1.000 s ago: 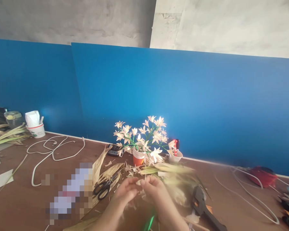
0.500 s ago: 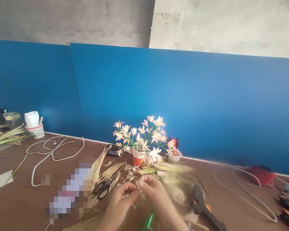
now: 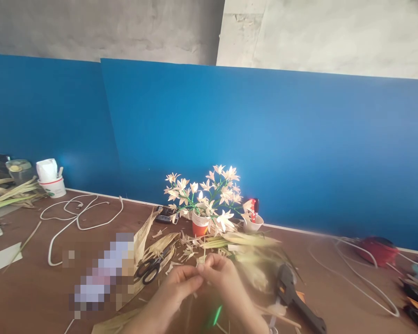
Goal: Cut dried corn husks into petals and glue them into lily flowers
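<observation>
My left hand (image 3: 183, 288) and my right hand (image 3: 223, 281) meet over the table, fingertips pressed together in a pinch. Between them a small, pale piece of husk (image 3: 201, 260) sticks up, mostly hidden by the fingers. Just beyond stands an orange-and-white paper cup (image 3: 199, 226) with husk flowers (image 3: 225, 197) on green stems. Black-handled scissors (image 3: 149, 270) lie left of my left hand, on dry corn husks (image 3: 160, 244). To the right of my right hand rests a black glue gun (image 3: 296, 297). A bright green stick-like thing (image 3: 217, 315) shows below my hands.
A white bowl (image 3: 253, 224) holds something red behind the husk pile. White cables (image 3: 78, 217) curl on the left, near a white tub (image 3: 53, 188). Further right lie a red pouch (image 3: 378, 252) and more cable. The blue partition (image 3: 230, 125) borders the table's back.
My fingertips have drawn closer together around the husk piece, and my left hand has turned slightly. The view has shifted a little; the things on the table stay put.
</observation>
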A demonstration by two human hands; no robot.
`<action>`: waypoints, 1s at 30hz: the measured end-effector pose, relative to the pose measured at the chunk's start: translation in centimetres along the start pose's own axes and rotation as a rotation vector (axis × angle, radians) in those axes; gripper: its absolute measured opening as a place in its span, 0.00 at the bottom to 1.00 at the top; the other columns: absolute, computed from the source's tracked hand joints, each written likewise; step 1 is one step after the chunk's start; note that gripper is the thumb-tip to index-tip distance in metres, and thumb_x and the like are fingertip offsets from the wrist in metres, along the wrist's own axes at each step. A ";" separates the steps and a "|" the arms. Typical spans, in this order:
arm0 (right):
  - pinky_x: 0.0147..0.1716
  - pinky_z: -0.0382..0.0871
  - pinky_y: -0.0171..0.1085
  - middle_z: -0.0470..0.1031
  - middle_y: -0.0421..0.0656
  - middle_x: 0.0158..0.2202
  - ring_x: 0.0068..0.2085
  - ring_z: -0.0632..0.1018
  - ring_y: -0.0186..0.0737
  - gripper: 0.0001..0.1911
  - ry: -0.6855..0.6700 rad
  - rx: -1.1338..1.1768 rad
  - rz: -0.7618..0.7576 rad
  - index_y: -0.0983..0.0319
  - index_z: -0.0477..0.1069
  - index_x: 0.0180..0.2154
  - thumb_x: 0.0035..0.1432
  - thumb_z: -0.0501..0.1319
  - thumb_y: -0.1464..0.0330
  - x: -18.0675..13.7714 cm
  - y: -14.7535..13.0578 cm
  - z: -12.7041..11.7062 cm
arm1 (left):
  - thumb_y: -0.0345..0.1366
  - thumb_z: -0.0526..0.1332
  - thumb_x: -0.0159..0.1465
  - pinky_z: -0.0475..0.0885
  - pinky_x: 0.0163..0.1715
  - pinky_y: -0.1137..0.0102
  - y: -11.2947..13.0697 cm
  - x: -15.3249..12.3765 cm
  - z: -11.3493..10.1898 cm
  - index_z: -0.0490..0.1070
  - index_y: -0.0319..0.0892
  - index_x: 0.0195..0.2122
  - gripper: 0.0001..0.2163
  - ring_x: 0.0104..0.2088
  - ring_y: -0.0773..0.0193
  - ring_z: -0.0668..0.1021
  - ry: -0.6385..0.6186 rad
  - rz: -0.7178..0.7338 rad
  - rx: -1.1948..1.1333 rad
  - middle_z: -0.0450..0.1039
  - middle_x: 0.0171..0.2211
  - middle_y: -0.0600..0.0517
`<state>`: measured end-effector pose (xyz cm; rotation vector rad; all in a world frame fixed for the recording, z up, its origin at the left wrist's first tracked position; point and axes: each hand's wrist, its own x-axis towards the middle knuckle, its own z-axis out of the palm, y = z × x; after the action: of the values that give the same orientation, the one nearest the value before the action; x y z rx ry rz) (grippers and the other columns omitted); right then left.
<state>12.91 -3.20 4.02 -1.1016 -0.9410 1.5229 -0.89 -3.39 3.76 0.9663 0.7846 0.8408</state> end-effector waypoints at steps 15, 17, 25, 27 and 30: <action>0.17 0.51 0.29 0.64 0.34 0.14 0.17 0.62 0.26 0.26 0.042 0.021 0.007 0.62 0.61 0.18 0.30 0.74 0.55 -0.3 0.4 0.4 | 0.42 0.73 0.44 0.64 0.32 0.72 0.0 0.0 0.0 0.74 0.38 0.23 0.14 0.27 0.66 0.72 -0.016 -0.055 0.004 0.72 0.22 0.55; 0.18 0.51 0.29 0.64 0.34 0.15 0.18 0.61 0.26 0.26 0.080 0.000 -0.005 0.62 0.61 0.18 0.30 0.74 0.55 -0.3 0.5 0.3 | 0.42 0.73 0.43 0.63 0.29 0.72 -0.5 0.4 -0.3 0.72 0.38 0.22 0.14 0.25 0.66 0.71 0.018 -0.045 0.061 0.70 0.20 0.56; 0.20 0.56 0.32 0.61 0.34 0.17 0.20 0.60 0.29 0.25 0.332 -0.010 -0.134 0.60 0.62 0.18 0.34 0.72 0.52 0.0 -0.7 -0.9 | 0.49 0.68 0.47 0.67 0.40 0.67 -0.7 1.3 -1.4 0.76 0.43 0.31 0.16 0.40 0.55 0.74 0.444 0.421 0.419 0.75 0.37 0.47; 0.22 0.58 0.33 0.62 0.35 0.17 0.21 0.62 0.31 0.24 0.341 -0.082 -0.205 0.60 0.62 0.17 0.35 0.71 0.52 0.2 -0.6 -1.0 | 0.55 0.64 0.51 0.66 0.32 0.69 -0.6 1.1 -1.1 0.75 0.42 0.26 0.19 0.29 0.59 0.73 0.428 0.358 0.417 0.72 0.24 0.50; 0.26 0.61 0.35 0.63 0.37 0.19 0.23 0.65 0.34 0.20 0.323 -0.244 -0.390 0.60 0.64 0.16 0.41 0.70 0.56 0.1 0.2 -0.5 | 0.61 0.56 0.55 0.58 0.20 0.73 -0.7 0.6 -0.5 0.71 0.40 0.17 0.27 0.15 0.70 0.62 0.224 0.041 0.279 0.58 0.11 0.57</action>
<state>13.37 -3.14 3.69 -1.2083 -1.0582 0.9005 -0.84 -2.88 2.83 1.1491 1.0990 0.9003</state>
